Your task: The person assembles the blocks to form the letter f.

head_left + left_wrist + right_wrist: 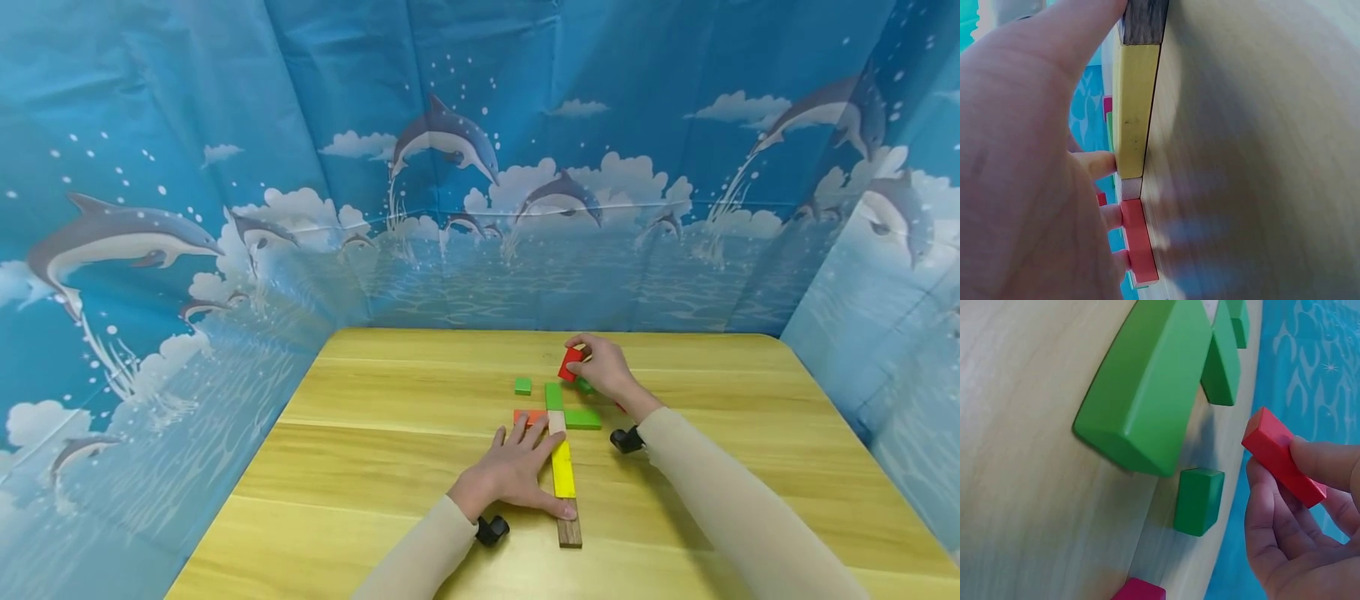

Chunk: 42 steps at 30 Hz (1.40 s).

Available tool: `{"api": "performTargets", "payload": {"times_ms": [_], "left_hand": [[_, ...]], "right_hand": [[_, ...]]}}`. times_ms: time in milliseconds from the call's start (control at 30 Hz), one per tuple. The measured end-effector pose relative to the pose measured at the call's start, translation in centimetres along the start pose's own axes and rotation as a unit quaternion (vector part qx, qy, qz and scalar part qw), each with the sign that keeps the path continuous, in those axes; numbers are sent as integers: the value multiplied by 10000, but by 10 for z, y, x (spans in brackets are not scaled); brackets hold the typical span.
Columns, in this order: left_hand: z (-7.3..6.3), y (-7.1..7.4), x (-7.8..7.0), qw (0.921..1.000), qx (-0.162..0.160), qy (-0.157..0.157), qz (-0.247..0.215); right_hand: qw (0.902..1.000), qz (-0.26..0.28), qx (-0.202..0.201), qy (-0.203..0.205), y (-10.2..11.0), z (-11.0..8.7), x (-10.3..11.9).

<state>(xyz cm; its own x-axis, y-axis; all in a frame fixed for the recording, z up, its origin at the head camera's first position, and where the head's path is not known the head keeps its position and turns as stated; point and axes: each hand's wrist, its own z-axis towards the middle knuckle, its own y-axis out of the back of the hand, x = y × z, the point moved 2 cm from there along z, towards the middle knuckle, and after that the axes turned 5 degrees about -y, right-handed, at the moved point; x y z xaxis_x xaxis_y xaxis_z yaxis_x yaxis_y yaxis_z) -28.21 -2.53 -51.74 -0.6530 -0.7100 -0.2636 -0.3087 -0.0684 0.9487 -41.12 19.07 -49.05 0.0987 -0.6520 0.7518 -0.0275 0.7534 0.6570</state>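
My right hand (606,368) pinches a red rectangular block (1282,456) between thumb and fingers, above the far part of the table. Spread out flat, my left hand (513,477) rests over a cross-shaped row of blocks. Its thumb lies on the dark brown block (570,534) at the near end, and its fingertips touch the yellow block (1134,112) and the orange-red block (1139,244). A pale block (556,422) sits at the crossing. One green block (553,397) extends beyond it, and another green block (583,419) points right.
A small green block (522,386) stands left of the row's far end. Another green block (1199,501) and a pinkish-red block (1139,592) lie near my right hand, partly hidden in the head view. Dolphin-printed curtains (480,275) border the wooden table (360,467).
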Motion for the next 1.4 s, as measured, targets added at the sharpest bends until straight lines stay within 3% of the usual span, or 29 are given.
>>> {"api": "performTargets", "payload": {"times_ms": [500,1400], "left_hand": [[0,-1,1,10000,5,15,49],[0,0,1,10000,-37,-40,22]], "right_hand": [[9997,-109,203,-77,-17,17,-3],[9990,-249,245,-291,-22,20,-6]]}}
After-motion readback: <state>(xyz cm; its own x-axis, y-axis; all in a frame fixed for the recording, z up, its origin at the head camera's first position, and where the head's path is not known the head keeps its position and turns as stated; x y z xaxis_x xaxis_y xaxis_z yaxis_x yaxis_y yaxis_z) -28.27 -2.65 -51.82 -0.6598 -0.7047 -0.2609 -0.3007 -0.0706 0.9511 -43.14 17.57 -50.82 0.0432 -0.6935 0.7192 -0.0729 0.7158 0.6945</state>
